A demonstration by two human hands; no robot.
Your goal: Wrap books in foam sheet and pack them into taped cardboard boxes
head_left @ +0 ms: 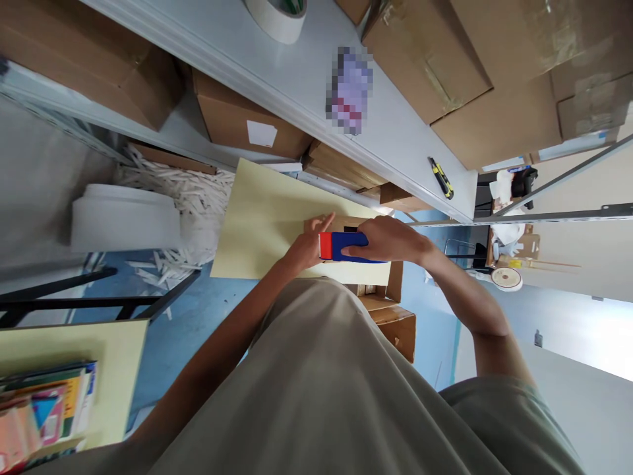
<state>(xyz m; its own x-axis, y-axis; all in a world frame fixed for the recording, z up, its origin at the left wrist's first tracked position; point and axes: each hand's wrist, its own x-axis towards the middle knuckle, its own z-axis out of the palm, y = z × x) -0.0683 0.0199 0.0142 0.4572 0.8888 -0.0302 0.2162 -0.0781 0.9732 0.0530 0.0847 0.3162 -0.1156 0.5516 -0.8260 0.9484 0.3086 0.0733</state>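
Right hand [390, 241] wrapped around blue-and-red box [346, 247], dead centre over yellow board [267, 224]. Left hand [309, 244] loosely curled, fingertips on red end at 9 o'clock. Long axis 9-to-3, red end leftward. Looks light, stiff, glossy and maybe slippery; best gripped across long flat sides mid-length.

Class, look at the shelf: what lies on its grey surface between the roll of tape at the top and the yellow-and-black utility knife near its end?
In the head view, a small blurred-out purple and red item lies on the shelf between the tape roll and the utility knife; it cannot be identified.
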